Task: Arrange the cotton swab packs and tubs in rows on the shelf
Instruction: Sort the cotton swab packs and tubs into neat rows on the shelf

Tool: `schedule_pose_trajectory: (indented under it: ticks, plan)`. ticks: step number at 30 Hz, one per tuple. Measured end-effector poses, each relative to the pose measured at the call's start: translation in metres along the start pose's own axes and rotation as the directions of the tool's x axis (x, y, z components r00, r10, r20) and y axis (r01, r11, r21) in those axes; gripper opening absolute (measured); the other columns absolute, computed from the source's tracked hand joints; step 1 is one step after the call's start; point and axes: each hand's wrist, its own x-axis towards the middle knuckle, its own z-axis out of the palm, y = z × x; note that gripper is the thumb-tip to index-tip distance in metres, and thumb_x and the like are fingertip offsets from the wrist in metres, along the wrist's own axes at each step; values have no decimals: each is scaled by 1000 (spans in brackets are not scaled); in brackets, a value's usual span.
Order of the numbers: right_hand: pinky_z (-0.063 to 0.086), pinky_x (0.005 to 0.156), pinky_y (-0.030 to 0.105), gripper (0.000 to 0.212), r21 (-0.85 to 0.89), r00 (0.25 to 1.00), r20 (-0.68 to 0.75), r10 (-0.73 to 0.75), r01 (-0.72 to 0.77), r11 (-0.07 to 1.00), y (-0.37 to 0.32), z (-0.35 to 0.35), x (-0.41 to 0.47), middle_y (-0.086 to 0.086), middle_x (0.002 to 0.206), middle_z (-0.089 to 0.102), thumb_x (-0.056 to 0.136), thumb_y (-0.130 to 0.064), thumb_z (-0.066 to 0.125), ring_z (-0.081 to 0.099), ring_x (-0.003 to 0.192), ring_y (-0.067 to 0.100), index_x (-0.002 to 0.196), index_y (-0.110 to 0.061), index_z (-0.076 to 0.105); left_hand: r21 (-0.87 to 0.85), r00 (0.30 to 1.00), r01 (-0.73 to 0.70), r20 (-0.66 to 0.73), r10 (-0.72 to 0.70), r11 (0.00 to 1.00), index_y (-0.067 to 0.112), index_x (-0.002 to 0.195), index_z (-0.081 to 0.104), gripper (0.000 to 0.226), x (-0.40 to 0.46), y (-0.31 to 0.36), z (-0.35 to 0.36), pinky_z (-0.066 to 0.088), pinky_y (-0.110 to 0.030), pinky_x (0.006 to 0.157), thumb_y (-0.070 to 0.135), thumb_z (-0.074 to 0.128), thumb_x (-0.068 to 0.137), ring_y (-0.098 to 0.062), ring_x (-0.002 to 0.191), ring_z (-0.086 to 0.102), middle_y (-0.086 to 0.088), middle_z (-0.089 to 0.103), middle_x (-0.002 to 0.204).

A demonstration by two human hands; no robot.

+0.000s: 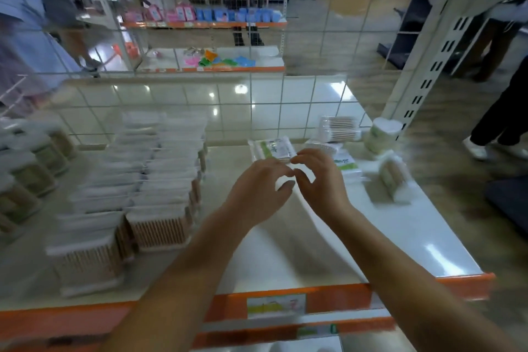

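Both hands [288, 180] hover empty — blurred swab packs [273, 148] beyond.

Swab tubs [160, 188] rowed left; packs [273, 148] scattered right.

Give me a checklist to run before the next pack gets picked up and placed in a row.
1. Both hands free: ok. Left hand and right hand hold nothing, fingers loosely curled.
2. Target within reach: ok. Green-labelled pack lies flat just beyond the fingers.
3. Bare shelf space for a new row: ok. White shelf is bare between the rows and the loose items.
4. Existing rows of tubs tidy: cannot tell, blurred.
5. Loose items upright: not ok. Tipped tub lies tilted at right.
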Motion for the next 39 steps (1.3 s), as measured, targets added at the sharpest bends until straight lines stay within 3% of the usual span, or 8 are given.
schedule_pose_trajectory:
  ticks: [5,16,22,24,27,33,36,39]
  plan:
    - [32,84,22,20,-46,993,120,-24,30,998,13,6,31,14,101,67,79,5,60,58,99,33,95,-1,70,73,980,195,21,-197,978,13,115,65,29,27,-11,24,43,-31,90,17,54,88,-27,106,58,-9,62,119]
    - [38,95,28,40,-167,816,577,23,90,982,9,32,85,9,127,57,85,-6,51,50,117,24,124,-15,58,185,964,223,106,-245,957,2,100,68,23,43,-34,40,43,-29,83,8,50,87,-29,101,57,-13,64,110]
    - [33,106,37,64,-217,712,693,113,57,974,4,31,96,7,143,41,85,-21,61,39,130,25,142,-17,32,-36,941,312,147,-303,950,22,71,42,33,42,-29,39,28,-13,48,-7,38,86,1,51,33,8,33,64]
    - [32,107,40,74,-309,679,720,146,124,943,1,31,97,8,146,36,86,-30,61,36,131,27,147,-20,19,100,957,205,187,-220,974,32,66,34,41,37,-32,41,27,-7,57,0,48,87,6,59,33,18,29,69]
    - [31,102,47,78,-425,651,709,270,89,901,-1,30,95,17,143,32,89,-35,57,30,129,38,147,-35,7,-76,921,350,209,-328,934,43,69,29,48,27,-31,44,21,-3,72,9,59,85,15,73,28,28,24,78]
    - [25,104,43,82,-447,758,622,198,135,884,-2,27,74,6,140,39,86,-31,58,30,127,31,148,-23,5,9,967,232,106,-231,973,7,116,60,30,19,-27,46,27,-15,77,8,57,86,-5,87,35,8,37,96]
    - [25,102,40,73,-444,828,534,174,99,891,-5,24,57,7,137,40,83,-23,57,30,126,29,144,-15,19,-31,977,178,121,-173,984,10,97,62,13,8,-24,45,31,-8,69,4,54,88,3,80,43,7,43,91]
    - [27,98,37,61,-428,885,457,89,130,895,-7,18,44,6,129,46,78,-18,57,34,121,28,136,-16,37,-11,984,153,92,-151,988,3,85,67,11,-1,-21,40,35,-11,64,5,56,86,-16,81,55,-6,59,88]
